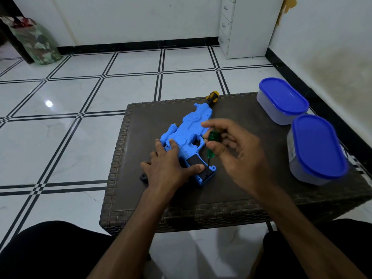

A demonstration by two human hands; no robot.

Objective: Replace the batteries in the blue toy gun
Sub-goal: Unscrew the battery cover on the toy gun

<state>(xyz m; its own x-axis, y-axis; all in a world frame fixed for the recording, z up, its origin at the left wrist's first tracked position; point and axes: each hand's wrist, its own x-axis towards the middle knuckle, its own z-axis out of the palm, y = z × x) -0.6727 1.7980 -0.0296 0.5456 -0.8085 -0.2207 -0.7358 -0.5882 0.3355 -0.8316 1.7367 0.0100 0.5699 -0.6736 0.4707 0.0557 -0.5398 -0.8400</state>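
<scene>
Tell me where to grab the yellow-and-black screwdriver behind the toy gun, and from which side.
Grip the yellow-and-black screwdriver by its handle, coming from the far table edge or from above. Only the handle shows; the shaft end is hidden behind the blue toy gun, so the near side looks blocked. The right hand already holds the green screwdriver.

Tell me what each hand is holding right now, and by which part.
The right hand pinches the green screwdriver by its handle. The left hand holds nothing; it presses flat on the blue toy gun.
</scene>
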